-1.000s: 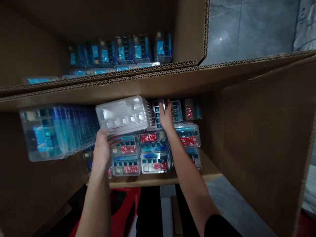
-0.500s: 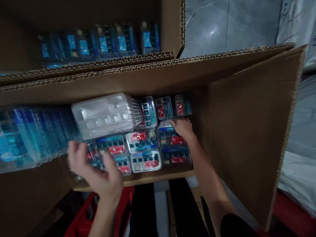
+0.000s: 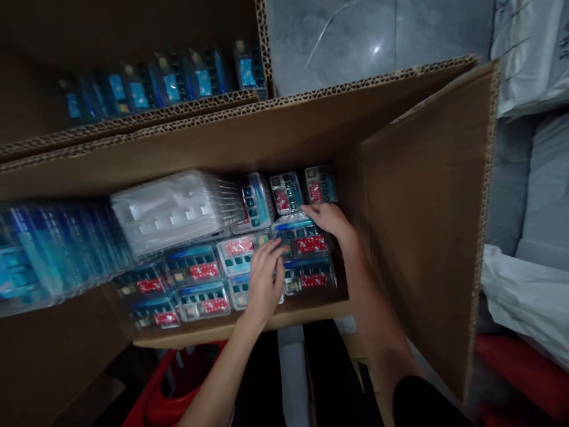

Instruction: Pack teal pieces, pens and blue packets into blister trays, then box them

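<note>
My right hand [image 3: 329,217] lies at the upper right edge of a clear plastic pack [image 3: 300,237] with a red patterned panel and blue-green pieces, its fingers bent against the pack's rim; the thumb is partly hidden. My left hand [image 3: 265,276] is over the neighbouring pack [image 3: 237,249], fingers stretched out and fingertips by the left end of the pack at my right hand. Similar packs stand in rows inside the cardboard box [image 3: 240,139], two of them, a middle pack [image 3: 287,193] and a corner pack [image 3: 320,182], just beyond my right hand.
A stack of whitish clear plastic trays [image 3: 164,210] rests in the box. Left of it leans a row of blue packs [image 3: 66,249]. A second box [image 3: 26,112] behind holds more blue packs. An open flap [image 3: 427,219] stands at the right; a red plastic item [image 3: 166,388] is below.
My left hand has swung right and forward, from the left packs to beside the right-hand ones. My right hand stays at its pack. The view has shifted slightly.
</note>
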The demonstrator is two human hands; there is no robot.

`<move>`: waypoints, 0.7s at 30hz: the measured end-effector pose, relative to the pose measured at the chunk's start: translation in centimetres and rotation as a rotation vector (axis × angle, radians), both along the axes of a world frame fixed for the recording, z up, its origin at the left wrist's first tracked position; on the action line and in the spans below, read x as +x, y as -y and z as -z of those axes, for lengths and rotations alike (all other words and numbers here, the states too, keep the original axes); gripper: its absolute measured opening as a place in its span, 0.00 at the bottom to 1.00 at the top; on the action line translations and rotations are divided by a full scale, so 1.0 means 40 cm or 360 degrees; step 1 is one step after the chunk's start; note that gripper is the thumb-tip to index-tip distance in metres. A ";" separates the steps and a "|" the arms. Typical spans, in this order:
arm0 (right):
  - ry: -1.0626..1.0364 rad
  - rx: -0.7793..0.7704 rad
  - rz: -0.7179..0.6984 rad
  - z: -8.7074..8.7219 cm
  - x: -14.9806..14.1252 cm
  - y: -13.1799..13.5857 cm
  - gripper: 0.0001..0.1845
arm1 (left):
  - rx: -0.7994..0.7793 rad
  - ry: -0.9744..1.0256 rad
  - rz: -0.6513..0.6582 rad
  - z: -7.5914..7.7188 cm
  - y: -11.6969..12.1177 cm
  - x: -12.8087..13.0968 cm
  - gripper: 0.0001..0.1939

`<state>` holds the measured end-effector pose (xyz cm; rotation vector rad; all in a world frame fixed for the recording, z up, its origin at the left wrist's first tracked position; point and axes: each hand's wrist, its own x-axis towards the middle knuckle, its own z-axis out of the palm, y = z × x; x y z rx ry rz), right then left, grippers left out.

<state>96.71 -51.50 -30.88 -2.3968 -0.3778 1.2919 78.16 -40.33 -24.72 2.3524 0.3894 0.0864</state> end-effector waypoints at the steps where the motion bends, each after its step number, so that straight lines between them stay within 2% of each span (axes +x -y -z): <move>1: -0.0006 0.0020 0.0021 0.002 0.001 0.002 0.23 | 0.0000 -0.0016 -0.0006 -0.002 -0.005 -0.007 0.13; 8: -0.0040 0.0109 0.0193 0.004 0.011 -0.001 0.25 | -0.0087 -0.0237 -0.0114 -0.014 -0.030 -0.070 0.13; 11: 0.0027 0.0135 0.0239 -0.005 0.007 0.005 0.24 | -0.0235 -0.0382 -0.0249 -0.020 -0.025 -0.126 0.14; 13: 0.0227 0.0236 0.0387 -0.025 -0.010 0.011 0.23 | -0.0336 -0.0466 -0.0397 -0.026 -0.034 -0.180 0.14; 15: 0.0524 0.0437 0.0645 -0.062 -0.049 0.008 0.21 | -0.0374 -0.0508 -0.0648 -0.040 -0.069 -0.243 0.14; 17: 0.0724 0.0651 0.0876 -0.118 -0.117 -0.015 0.21 | -0.0297 -0.0476 -0.1040 -0.069 -0.138 -0.306 0.13; 19: 0.0618 0.0820 0.0915 -0.180 -0.214 -0.069 0.18 | -0.0091 -0.0344 -0.1498 -0.116 -0.239 -0.356 0.14; 21: 0.0213 0.1011 0.0739 -0.229 -0.329 -0.155 0.15 | 0.0166 -0.0140 -0.1814 -0.170 -0.360 -0.383 0.17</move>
